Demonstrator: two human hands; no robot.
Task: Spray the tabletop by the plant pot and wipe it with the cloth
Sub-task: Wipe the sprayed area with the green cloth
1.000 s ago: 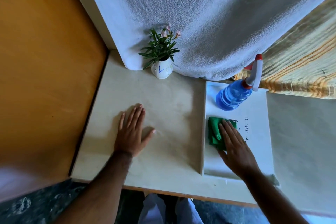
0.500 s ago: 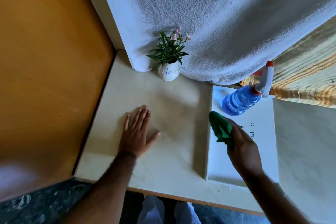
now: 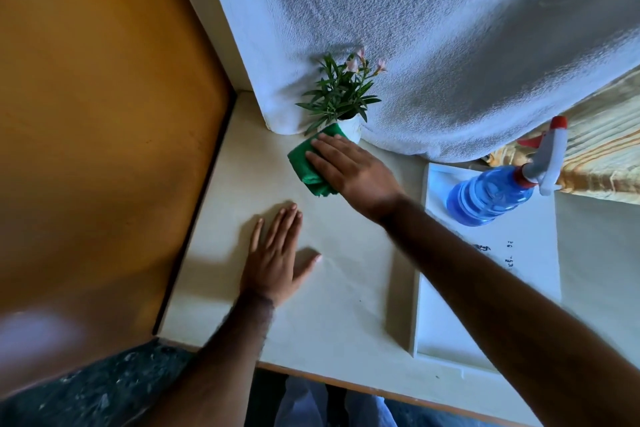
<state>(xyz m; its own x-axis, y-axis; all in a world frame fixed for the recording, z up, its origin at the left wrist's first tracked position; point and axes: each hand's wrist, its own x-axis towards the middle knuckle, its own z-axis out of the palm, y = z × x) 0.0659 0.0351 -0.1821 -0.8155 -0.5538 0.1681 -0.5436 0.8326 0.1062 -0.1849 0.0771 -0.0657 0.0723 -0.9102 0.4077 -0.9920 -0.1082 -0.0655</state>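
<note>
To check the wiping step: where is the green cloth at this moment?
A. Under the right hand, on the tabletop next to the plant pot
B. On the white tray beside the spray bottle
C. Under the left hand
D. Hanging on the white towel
A: the right hand presses the green cloth flat on the tabletop, right beside the plant pot.

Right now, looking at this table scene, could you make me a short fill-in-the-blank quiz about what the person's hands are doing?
1. The right hand presses a cloth coloured ____.
2. The left hand lies flat and ____ on the table.
3. The cloth is beside the plant ____.
4. The spray bottle stands on the white ____.

Missing words: green; empty; pot; tray
</note>
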